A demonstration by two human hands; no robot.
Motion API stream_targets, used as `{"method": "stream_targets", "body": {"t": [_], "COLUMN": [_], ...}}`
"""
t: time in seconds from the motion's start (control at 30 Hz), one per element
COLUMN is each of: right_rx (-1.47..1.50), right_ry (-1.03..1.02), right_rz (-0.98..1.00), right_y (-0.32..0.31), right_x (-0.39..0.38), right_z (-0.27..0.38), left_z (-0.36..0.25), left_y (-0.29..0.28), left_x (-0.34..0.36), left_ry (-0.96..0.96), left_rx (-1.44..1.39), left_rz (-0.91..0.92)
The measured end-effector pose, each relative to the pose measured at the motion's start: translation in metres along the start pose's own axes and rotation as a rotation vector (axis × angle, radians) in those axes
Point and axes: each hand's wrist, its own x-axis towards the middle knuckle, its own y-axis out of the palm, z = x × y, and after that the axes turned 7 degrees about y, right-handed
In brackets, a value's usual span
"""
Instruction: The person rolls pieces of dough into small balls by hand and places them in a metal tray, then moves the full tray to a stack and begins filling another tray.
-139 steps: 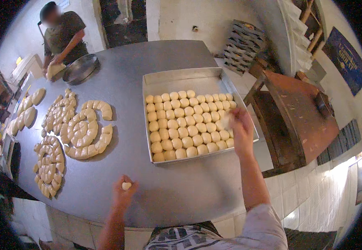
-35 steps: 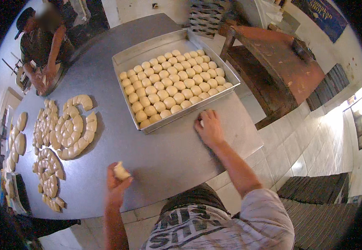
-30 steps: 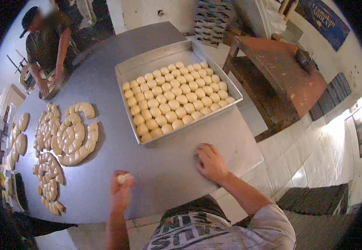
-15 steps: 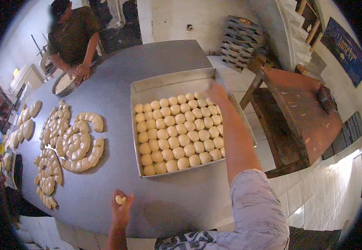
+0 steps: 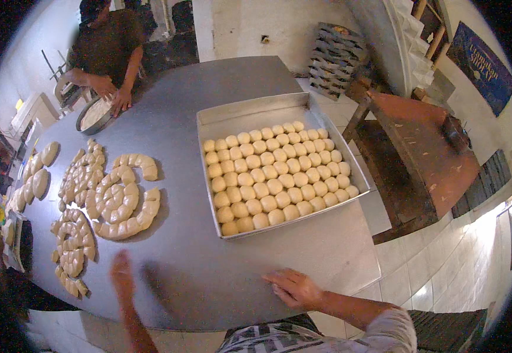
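two hands are low over the grey metal surface (image 5: 220, 82), near its front edge. the right hand (image 5: 294, 288) lies flat on the surface with the fingers spread and holds nothing; it is a little in front of the big metal tray (image 5: 250, 115), not touching it. the left hand (image 5: 121, 272) is blurred, so i cannot tell how far it is open or if something is in it; it is above the bare surface, near the lower end of the dough coils.

the tray is rectangular and is filled with many small round dough balls (image 5: 276, 176) in close rows, but the far strip of the tray is bare. its right corner reaches to the edge of the surface.

to the left of the tray, long ropes of cut dough pieces (image 5: 120, 200) lie in spirals and curves on the surface, well apart from the right hand. more dough pieces (image 5: 38, 176) lie further left, near the rim.

at the far side another person (image 5: 111, 50) stands with both hands at a round metal pan (image 5: 94, 115). a brown wooden table (image 5: 426, 153) stands on the tiled floor to the right.
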Motion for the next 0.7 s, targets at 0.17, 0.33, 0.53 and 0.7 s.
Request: {"method": "stream_targets", "body": {"t": [0.17, 0.33, 0.53, 0.7], "right_rx": [-0.626, -0.349, -0.611, -0.363], "right_ry": [0.181, 0.170, 0.515, 0.271], "right_rz": [-0.178, -0.161, -0.610, -0.389], "right_y": [-0.012, 0.057, -0.013, 0.031], "right_x": [0.040, 0.024, 0.021, 0.042], "right_z": [-0.007, 0.020, -0.039, -0.004], "left_z": [0.198, 0.301, 0.229, 0.203], "left_y": [-0.080, -0.114, -0.120, -0.100], "left_x": [0.001, -0.029, -0.025, -0.039], "left_ry": [-0.287, -0.039, -0.215, -0.132], "left_rx": [1.219, 0.962, 0.797, -0.020], "left_rz": [-0.117, -0.309, -0.144, -0.227]}}
